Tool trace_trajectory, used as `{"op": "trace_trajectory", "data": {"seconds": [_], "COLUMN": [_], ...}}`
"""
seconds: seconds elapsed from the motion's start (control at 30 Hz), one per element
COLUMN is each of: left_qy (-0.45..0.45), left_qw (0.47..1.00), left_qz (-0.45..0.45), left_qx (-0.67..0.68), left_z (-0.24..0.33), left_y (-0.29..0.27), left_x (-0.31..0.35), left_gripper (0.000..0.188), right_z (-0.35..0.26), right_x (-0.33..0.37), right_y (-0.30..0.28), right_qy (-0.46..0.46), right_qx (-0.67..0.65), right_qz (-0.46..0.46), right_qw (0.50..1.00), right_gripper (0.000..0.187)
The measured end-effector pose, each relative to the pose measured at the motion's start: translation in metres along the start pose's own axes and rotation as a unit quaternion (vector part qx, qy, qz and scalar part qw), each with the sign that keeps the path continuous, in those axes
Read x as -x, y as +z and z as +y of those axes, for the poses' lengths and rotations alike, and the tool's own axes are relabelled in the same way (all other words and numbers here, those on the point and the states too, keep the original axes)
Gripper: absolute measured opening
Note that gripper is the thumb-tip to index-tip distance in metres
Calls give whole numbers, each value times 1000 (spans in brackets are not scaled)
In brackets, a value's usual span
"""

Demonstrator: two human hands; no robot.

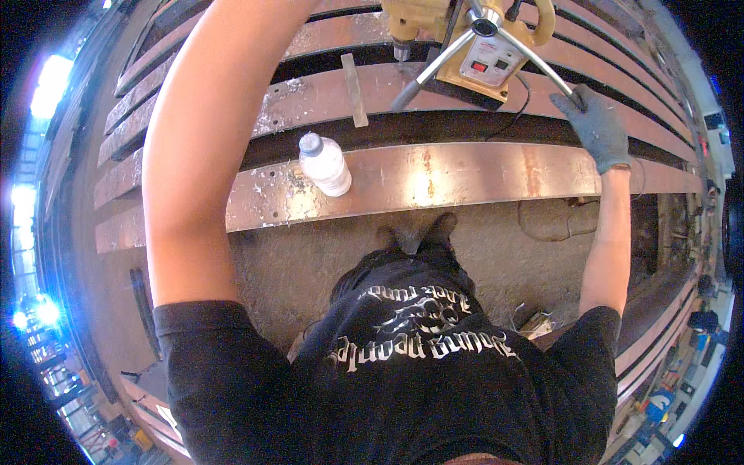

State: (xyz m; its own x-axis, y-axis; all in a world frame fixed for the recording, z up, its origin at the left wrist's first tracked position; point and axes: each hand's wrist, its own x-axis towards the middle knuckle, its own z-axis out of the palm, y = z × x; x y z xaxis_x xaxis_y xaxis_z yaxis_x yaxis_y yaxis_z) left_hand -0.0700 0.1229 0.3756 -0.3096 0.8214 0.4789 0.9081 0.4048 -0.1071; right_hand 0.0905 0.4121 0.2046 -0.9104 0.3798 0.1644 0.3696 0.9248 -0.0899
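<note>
Grips the end of a silver handle [536, 59] with the right hand [598, 128], clad in a blue-grey glove [610, 146]. Shows fingers [580, 98] curled closed around the handle's tip; cannot tell the pressure. Extends the left forearm [260, 31] up past the top edge, well left of those fingers; cannot tell the state of the left hand, out of view.

Note the yellow drill [451, 71] just left of the fingers, joined to them through the gripped handle. Find the round hub [485, 28] up and left of the fingers, with a second handle [443, 65] slanting down-left from it to a dark grip [406, 98]. Read on the drill's front, left of the fingers, a pale panel [493, 62] with a red switch [479, 67]. See the metal chuck [401, 51] farther left, above a steel beam.

Trace a black cord [528, 99] from below the drill, left of the fingers. Locate a flat metal strip [354, 89] well left of the fingers, lying crosswise over a beam. Observe a bottle [327, 169], cloudy white with a grey-blue cap, upright on the nearest beam [473, 175], well left of the fingers and nearer the body. Mark pale flakes scattered around the bottle, and rusty streaks on the beam between bottle and fingers.

Nearer the body than the fingers: concrete floor [496, 263], a loose cable [542, 236], two shoes [442, 224], a black shirt [418, 387] with pale print
</note>
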Motion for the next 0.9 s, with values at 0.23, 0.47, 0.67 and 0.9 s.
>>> {"op": "trace_trajectory", "data": {"seconds": [0.23, 0.47, 0.67, 0.9], "left_qy": [0, -94, -122, -188], "left_qw": [958, 913, 923, 946], "left_qz": [-269, -392, -359, -265], "left_qx": [-105, 58, 67, -3], "left_z": [-52, -51, -49, -54], "left_y": [20, -5, -9, 26], "left_x": [5, 0, 9, 6], "left_gripper": [51, 56, 63, 72], "right_z": [-16, -5, -82, -243], "right_x": [-1, 14, 76, 86], "right_y": [-52, -31, 72, 193], "right_qy": [8, 2, -54, -327], "right_qx": [-24, -139, -298, -442], "right_qz": [49, 258, 383, -71], "right_qw": [998, 956, 873, 832], "right_gripper": [48, 44, 24, 122]}}
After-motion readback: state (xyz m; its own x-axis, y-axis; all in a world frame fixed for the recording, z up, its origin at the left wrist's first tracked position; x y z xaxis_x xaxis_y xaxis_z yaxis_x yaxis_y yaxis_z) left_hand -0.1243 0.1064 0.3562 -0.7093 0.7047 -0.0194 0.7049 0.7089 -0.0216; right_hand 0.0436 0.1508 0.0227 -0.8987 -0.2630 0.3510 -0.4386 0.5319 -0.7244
